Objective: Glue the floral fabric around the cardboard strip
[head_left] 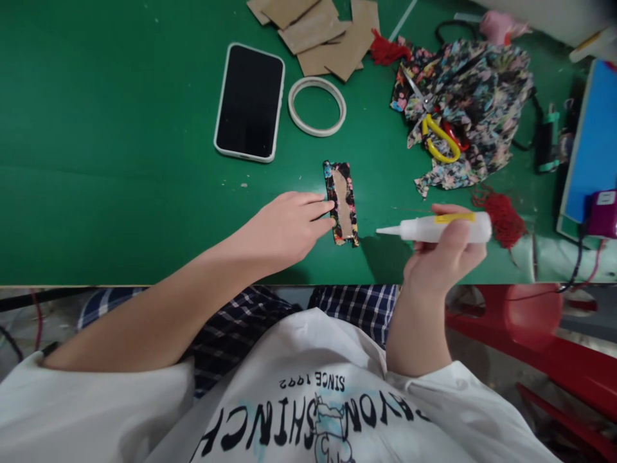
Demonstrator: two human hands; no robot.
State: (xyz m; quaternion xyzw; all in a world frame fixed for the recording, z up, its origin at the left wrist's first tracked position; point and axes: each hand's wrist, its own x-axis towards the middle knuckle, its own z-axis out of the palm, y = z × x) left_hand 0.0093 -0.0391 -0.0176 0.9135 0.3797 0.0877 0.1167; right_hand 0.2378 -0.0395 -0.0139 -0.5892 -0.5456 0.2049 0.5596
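A small cardboard strip wrapped in dark floral fabric (pixel 341 202) lies on the green table (pixel 106 141). My left hand (pixel 284 225) rests flat on the table, its fingertips pressed against the strip's left edge. My right hand (pixel 446 251) hovers just to the right, wrapped round a white glue bottle with a yellow label (pixel 434 228). The bottle lies level, its nozzle pointing left toward the strip but a little short of it.
A phone (pixel 249 101) and a ring of white tape (pixel 317 106) lie beyond the strip. Cardboard pieces (pixel 322 32) sit at the far edge. Floral fabric (pixel 467 109) with yellow-handled scissors (pixel 436 132) is heaped at right, near red thread (pixel 504 215) and a blue board (pixel 595 141).
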